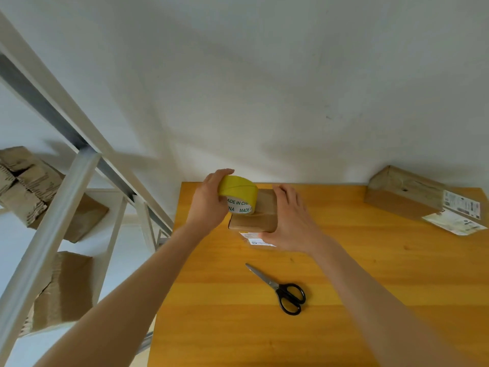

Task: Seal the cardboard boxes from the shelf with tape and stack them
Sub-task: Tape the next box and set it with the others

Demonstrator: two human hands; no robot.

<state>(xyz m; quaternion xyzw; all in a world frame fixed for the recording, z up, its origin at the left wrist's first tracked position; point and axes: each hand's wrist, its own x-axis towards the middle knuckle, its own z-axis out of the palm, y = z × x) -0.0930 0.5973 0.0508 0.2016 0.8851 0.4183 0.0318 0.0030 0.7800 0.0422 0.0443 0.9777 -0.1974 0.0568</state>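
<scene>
From the head camera, the left hand point(209, 205) curls around a roll of yellow tape point(238, 190), thumb and fingers clamped on its smooth outer band. The white cardboard core is printed in green, "MADE IN CHINA". The roll stands on edge on top of a small brown cardboard box point(254, 219), which sits near the far edge of a glossy orange-yellow wooden table point(344, 287). The right hand point(291, 221) lies against the box's right side, fingers fairly straight and spread rather than gripping. A crinkled white label point(255, 241) juts out at the box's near edge.

Black-handled scissors point(284, 291) lie closed on the table, nearer the person and apart from the box. A longer cardboard box point(402, 194) with white shipping labels rests at the far right corner. To the left stands a pale metal shelf point(53, 221) holding rough, torn corrugated boxes point(26, 186).
</scene>
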